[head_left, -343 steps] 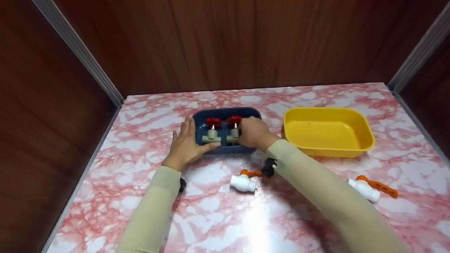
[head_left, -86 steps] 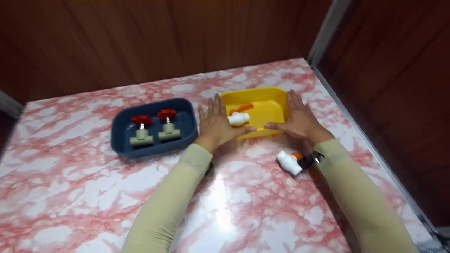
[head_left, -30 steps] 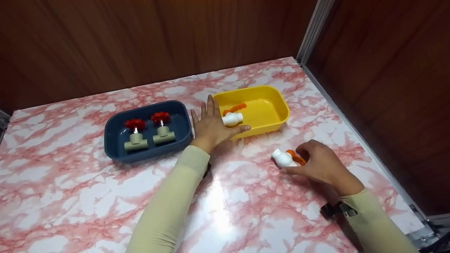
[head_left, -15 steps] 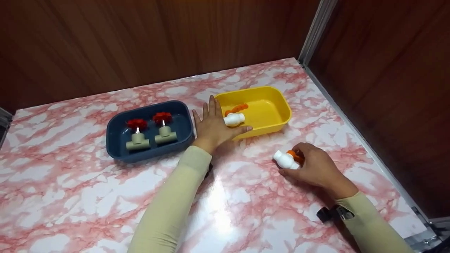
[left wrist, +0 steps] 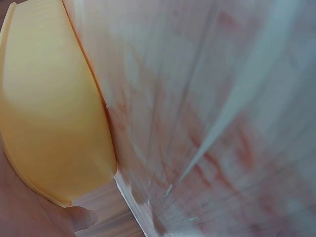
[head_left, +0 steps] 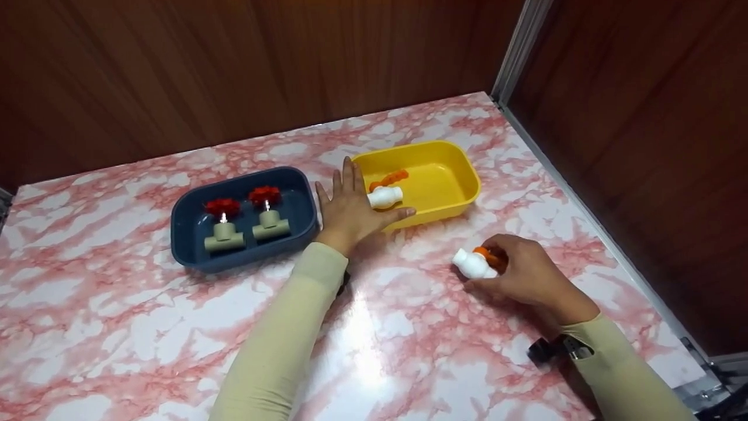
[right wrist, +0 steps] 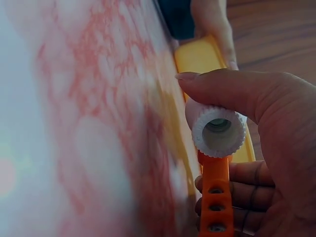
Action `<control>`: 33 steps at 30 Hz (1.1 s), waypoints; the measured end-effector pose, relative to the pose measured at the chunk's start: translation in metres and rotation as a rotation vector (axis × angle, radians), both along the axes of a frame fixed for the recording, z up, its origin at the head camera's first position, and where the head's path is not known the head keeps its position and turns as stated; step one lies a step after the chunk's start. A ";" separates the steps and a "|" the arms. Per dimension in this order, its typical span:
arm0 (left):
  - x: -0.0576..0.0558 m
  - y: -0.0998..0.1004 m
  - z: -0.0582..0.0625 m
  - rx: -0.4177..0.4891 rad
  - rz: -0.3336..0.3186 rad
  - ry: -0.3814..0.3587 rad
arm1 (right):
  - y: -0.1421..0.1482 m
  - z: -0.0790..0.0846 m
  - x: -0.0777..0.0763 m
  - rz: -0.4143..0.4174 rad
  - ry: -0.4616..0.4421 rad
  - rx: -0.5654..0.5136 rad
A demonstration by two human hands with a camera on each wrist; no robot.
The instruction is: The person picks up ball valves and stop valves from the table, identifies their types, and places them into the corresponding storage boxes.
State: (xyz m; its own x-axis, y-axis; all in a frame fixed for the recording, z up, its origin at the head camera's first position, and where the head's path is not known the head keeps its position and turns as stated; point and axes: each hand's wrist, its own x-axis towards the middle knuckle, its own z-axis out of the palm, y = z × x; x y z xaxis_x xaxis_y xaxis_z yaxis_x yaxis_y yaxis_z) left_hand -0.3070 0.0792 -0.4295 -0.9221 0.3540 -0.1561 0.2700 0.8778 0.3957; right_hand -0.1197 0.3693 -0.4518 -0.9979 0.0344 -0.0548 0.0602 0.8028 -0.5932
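My left hand point(head_left: 352, 213) lies with fingers spread over the left end of the yellow tray point(head_left: 450, 213), its thumb along the front rim. Inside that tray, beside the hand, is a white ball valve point(head_left: 385, 197) with an orange lever. On the table in front of the tray's right end, my right hand point(head_left: 529, 275) holds a second white ball valve point(head_left: 473, 265). In the right wrist view the thumb lies over the white body, with the round socket point(right wrist: 218, 132) facing the camera. Curled fingers point(right wrist: 254, 195) sit behind its orange lever point(right wrist: 216, 197).
A dark blue tray point(head_left: 245, 260) stands left of the yellow one, holding two beige stop valves point(head_left: 224, 237) with red handwheels. Wooden panels point(head_left: 263, 70) enclose the back and right of the pink-and-white marbled table point(head_left: 146, 345).
Earlier my hands were at the blue tray; one white ball valve has since gone into the yellow tray. My right hand has left that tray's right end and taken hold of the other valve.
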 end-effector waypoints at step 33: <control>0.002 0.002 0.001 -0.016 0.018 0.020 | 0.014 0.068 -0.045 0.085 0.143 0.086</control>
State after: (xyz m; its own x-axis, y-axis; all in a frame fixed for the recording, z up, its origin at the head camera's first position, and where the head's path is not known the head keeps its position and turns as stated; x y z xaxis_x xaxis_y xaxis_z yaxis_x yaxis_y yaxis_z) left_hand -0.3050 0.0811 -0.4282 -0.9312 0.3352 -0.1433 0.2619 0.8885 0.3767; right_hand -0.1650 0.3835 -0.3834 -0.9949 -0.0516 0.0870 -0.0895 0.8496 -0.5199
